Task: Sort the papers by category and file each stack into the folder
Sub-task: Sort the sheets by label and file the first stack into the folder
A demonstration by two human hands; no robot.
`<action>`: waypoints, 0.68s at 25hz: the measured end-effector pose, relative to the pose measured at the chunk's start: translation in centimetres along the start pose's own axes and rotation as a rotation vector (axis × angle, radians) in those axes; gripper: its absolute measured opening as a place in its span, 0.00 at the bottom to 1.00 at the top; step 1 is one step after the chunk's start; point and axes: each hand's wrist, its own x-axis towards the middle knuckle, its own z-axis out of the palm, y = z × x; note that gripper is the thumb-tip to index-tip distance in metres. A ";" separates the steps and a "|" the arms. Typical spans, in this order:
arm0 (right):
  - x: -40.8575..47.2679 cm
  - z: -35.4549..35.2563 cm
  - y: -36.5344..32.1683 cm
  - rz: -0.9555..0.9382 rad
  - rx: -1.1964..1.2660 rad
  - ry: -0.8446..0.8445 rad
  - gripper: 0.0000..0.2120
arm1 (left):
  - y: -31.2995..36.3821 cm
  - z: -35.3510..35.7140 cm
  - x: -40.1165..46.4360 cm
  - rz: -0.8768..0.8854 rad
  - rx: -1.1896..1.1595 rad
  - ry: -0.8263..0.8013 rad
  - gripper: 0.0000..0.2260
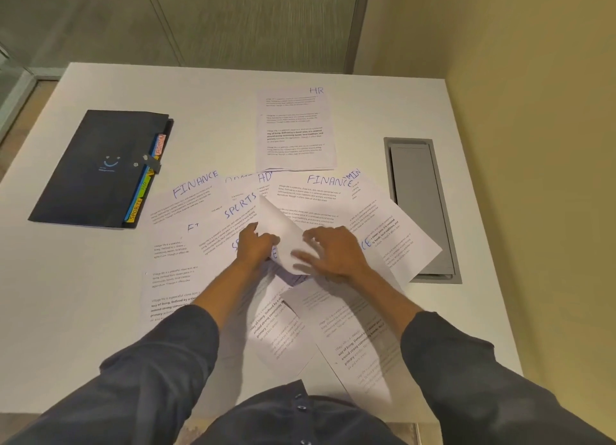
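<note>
Several white printed sheets lie fanned over the table's middle, hand-labelled FINANCE (195,186), SPORTS (240,204) and ADMIN. A neat HR stack (295,131) sits apart, farther back. A dark expanding folder (96,168) with coloured tabs lies shut at the left. My left hand (255,244) pinches the lower edge of a curled sheet (280,231) that stands up from the pile. My right hand (333,251) rests on that sheet's right side with fingers spread. What the lifted sheet says is hidden.
A grey recessed cable hatch (421,208) sits in the table at the right, partly under a sheet's corner. A yellow wall runs along the right side. Loose sheets (353,338) overhang the near table edge by my body.
</note>
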 end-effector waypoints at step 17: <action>5.1 1.1 2.7 0.751 0.572 0.163 0.13 | -0.6 -0.5 -0.2 -0.062 -0.078 -0.002 0.32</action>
